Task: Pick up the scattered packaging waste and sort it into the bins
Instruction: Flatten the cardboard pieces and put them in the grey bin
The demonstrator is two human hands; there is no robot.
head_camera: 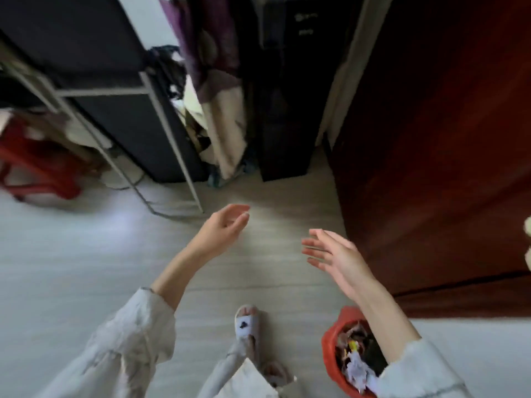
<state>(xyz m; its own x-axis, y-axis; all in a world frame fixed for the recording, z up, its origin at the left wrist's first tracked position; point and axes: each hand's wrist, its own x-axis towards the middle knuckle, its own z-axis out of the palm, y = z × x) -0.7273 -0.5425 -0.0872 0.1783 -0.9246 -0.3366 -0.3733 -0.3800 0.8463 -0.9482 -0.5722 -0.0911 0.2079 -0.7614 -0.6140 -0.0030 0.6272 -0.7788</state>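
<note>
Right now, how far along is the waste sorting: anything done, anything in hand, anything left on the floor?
Done: the red plastic bin by the right arm already holds crumpled wrappers and paper. In hand: nothing; the left hand and right hand are both open and empty above the pale wood-look floor. Left: no loose waste shows on the visible floor; only one bin is in view.

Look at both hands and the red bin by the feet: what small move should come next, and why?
Probably turn to look for more waste. Both the left hand and the right hand hang over the floor with loose fingers holding nothing, the red bin under the right forearm already holds wrappers, and no loose scraps show on the floor nearby.
</note>
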